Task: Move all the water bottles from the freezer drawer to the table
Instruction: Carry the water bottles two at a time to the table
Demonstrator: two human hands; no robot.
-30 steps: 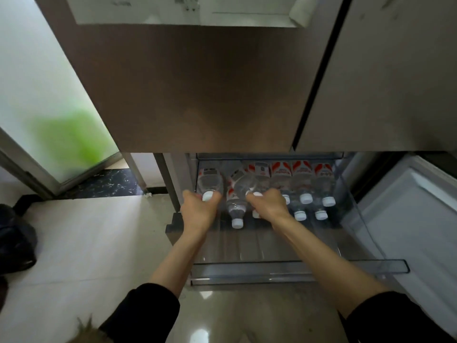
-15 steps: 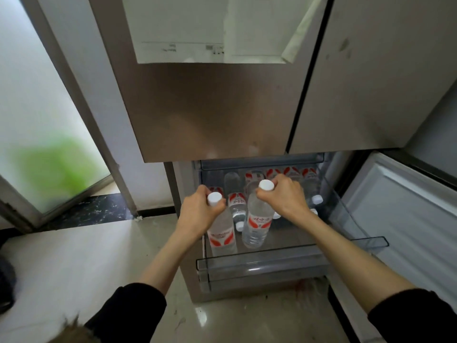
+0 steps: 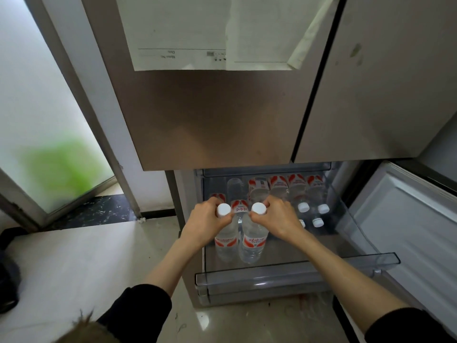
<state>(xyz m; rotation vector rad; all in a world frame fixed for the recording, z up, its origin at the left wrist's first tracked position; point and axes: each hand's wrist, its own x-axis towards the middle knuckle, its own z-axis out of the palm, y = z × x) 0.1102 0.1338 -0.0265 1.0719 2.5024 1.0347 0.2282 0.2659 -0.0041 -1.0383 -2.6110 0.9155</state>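
Note:
The clear freezer drawer [image 3: 272, 277] is pulled out under the brown fridge door. Several water bottles [image 3: 296, 191] with red-and-white labels and white caps lie side by side at its back. My left hand [image 3: 205, 222] grips the neck of one upright water bottle [image 3: 226, 240], held above the drawer's front part. My right hand [image 3: 277, 220] grips the neck of a second upright bottle [image 3: 253, 243] just to the right of the first. The two held bottles nearly touch.
The brown fridge door [image 3: 212, 115] with white papers [image 3: 210, 33] taped on hangs right above the drawer. The open freezer door [image 3: 405, 229] stands to the right. A frosted glass door [image 3: 37, 120] is at left, and a dark bag [image 3: 10, 273] lies on the tiled floor.
Both hands took hold of lying bottles by their necks, turned them upright and lifted them toward the drawer's front. The view has tilted upward, showing more of the fridge door.

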